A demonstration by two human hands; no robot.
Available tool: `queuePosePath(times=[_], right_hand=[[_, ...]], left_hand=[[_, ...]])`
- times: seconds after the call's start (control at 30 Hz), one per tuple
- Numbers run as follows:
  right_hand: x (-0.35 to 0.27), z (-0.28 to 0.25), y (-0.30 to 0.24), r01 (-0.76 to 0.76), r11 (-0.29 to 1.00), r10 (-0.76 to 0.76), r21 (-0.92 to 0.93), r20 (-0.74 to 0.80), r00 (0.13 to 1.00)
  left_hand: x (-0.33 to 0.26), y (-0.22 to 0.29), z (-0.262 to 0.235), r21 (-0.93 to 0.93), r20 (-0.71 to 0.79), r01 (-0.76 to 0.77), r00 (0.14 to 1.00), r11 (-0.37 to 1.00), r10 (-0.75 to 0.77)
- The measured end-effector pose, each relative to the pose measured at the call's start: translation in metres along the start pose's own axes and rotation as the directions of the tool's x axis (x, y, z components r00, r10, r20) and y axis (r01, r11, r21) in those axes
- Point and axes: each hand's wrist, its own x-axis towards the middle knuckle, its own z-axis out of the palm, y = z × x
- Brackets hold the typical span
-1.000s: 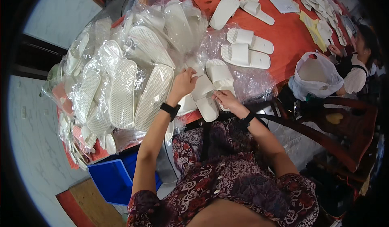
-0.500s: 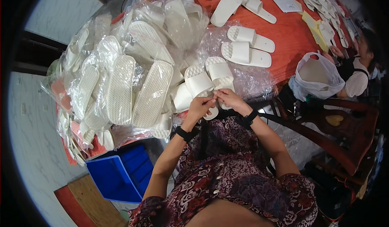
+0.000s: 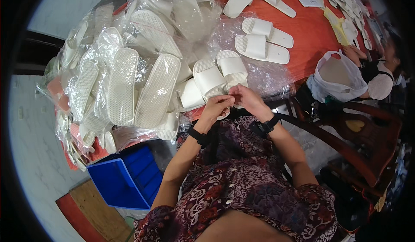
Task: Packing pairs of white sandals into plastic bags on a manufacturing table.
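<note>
My left hand [image 3: 217, 106] and my right hand [image 3: 248, 101] meet at the table's near edge, thumbs and fingertips pinched close together. Whatever sits between them is too small to make out. Just beyond my fingers lies a pair of white slide slippers, a left slipper [image 3: 209, 76] and a right slipper [image 3: 232, 67], their heel ends partly covered by my hands. Another white slipper [image 3: 190, 95] rests to the left of that pair. Farther back, a second pair of white slippers [image 3: 263, 47] lies on clear plastic film [image 3: 271, 79].
Plastic-wrapped slippers [image 3: 122, 86] pile up on the left of the red table [image 3: 302, 39]. A blue bin [image 3: 116, 183] stands below. At right are a white plastic bag [image 3: 337, 80], a dark wooden chair [image 3: 367, 149] and a co-worker's hand [image 3: 352, 52] by a yellow piece [image 3: 335, 26].
The view has shifted slightly, so the table and slippers sit higher in it. My hands stay pinched together, with the right hand's fingers turned a little more over the left's.
</note>
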Motion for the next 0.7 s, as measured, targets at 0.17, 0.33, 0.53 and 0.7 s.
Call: queuePosePath(times=[0.17, 0.33, 0.53, 0.7], right_hand=[[0.002, 0.008, 0.006, 0.023, 0.99, -0.018, -0.136, 0.037, 0.999], [-0.007, 0.02, 0.001, 0.135, 0.983, -0.127, -0.126, 0.069, 0.99], [-0.021, 0.0, 0.0, 0.128, 0.882, -0.099, -0.453, 0.087, 0.991], [-0.021, -0.003, 0.01, 0.09, 0.903, -0.061, -0.42, 0.083, 0.995]], left_hand=[[0.005, 0.0, 0.01, -0.032, 0.053, -0.001, 0.999, 0.999, 0.003], [0.005, -0.001, 0.003, -0.067, 0.048, -0.003, 0.999, 0.998, 0.006], [0.007, -0.006, -0.012, -0.223, -0.037, 0.022, 0.999, 0.975, -0.031], [0.007, -0.003, -0.011, -0.119, -0.043, -0.023, 0.999, 0.993, 0.018]])
